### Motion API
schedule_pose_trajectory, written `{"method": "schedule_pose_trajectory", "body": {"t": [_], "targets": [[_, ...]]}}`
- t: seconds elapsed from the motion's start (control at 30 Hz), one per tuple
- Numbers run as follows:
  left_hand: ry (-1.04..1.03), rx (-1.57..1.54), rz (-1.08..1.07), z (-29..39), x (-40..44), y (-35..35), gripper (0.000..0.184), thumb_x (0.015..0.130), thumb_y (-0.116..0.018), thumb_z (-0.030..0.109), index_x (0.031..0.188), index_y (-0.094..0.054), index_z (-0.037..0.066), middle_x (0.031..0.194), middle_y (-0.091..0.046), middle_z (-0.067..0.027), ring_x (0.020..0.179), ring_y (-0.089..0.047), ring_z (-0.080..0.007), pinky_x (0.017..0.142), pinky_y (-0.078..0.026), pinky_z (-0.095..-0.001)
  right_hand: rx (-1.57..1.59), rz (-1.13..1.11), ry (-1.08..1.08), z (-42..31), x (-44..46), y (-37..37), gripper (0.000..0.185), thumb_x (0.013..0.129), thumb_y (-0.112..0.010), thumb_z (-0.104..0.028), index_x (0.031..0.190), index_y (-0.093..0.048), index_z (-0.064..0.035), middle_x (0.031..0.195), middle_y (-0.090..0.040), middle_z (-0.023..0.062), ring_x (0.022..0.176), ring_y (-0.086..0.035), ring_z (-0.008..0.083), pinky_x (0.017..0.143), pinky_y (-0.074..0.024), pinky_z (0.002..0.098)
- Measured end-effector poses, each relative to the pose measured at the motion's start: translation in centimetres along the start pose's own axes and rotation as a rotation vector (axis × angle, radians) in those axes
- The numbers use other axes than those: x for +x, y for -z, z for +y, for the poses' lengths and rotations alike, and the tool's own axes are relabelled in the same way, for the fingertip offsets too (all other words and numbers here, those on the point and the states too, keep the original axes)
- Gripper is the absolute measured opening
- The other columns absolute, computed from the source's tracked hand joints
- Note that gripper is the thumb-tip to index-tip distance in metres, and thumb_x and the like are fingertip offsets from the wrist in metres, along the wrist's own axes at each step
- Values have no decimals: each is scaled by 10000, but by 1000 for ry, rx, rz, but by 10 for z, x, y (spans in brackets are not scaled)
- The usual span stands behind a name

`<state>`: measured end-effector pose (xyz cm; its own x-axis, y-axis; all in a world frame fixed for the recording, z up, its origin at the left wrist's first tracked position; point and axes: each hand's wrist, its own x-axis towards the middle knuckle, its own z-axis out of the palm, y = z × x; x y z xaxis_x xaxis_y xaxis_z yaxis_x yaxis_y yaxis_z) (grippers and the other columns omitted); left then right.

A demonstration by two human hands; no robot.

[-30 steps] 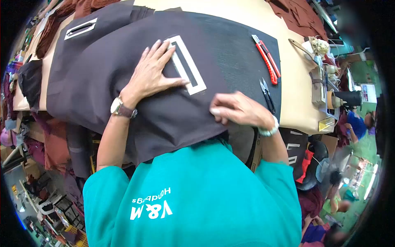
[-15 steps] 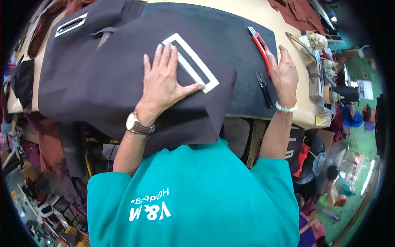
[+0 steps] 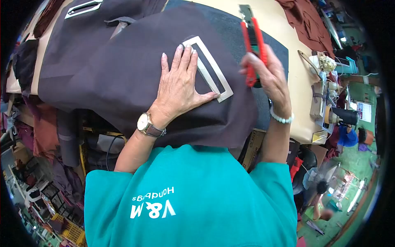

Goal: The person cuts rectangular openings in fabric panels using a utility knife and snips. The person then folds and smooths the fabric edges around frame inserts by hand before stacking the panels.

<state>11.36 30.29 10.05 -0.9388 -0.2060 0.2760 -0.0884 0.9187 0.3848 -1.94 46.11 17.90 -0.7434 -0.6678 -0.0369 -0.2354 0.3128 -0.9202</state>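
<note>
My left hand (image 3: 179,88) lies flat with fingers spread on a large dark brown sheet of material (image 3: 119,78). Its fingertips and thumb press the left edge and lower end of a white rectangular frame template (image 3: 212,64), tilted on the sheet. My right hand (image 3: 271,76) is closed round a red utility knife (image 3: 259,39) with its metal end pointing away from me, above the right side of the dark cutting mat (image 3: 224,29). The knife and this hand are blurred by motion.
Another white frame (image 3: 84,13) lies at the upper left, near a tool with a dark curved head (image 3: 119,20). Reddish-brown material (image 3: 304,20) covers the far right of the beige table (image 3: 298,103). A wooden-handled brush (image 3: 310,64) and small containers line the right edge.
My right hand has picked up the red utility knife from the mat and moved it left. The left hand still presses the template; the whole view has shifted slightly.
</note>
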Motion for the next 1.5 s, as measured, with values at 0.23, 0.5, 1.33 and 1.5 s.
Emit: {"method": "schedule_pose_trajectory", "body": {"t": [0.23,0.5,1.33,1.5], "targets": [[-27,48,-28,-3,-1,2,1010,623,-693,592,1306,-354,-70,1377,-330,-235,1320,-259,-364,1043,-185,-590,12,-889,-49,6,-9,-6,356,901,-520,-347,996,-535,-4,787,-611,79,705,-572,167,648,-459,306],[-33,26,30,-1,0,-2,1034,622,-674,634,1277,-379,-109,1351,-358,-250,1316,-270,-358,1040,-188,-590,130,-380,-440,18,-117,44,320,903,-529,-261,1093,-522,-4,905,-627,101,797,-607,174,702,-474,303],[34,-81,-24,-2,1,4,1027,633,-676,612,1317,-345,-79,1384,-318,-253,1332,-247,-351,1039,-171,-596,-495,59,236,15,-21,-61,488,799,-564,-22,1277,-494,-98,848,-618,193,724,-630,320,676,-502,379],[42,-102,-24,-2,1,5,1022,628,-685,603,1311,-352,-81,1380,-321,-256,1331,-248,-349,1042,-163,-595,-495,62,249,15,-20,-61,492,797,-565,-16,1278,-489,-87,857,-621,195,731,-631,322,674,-500,388]]}}
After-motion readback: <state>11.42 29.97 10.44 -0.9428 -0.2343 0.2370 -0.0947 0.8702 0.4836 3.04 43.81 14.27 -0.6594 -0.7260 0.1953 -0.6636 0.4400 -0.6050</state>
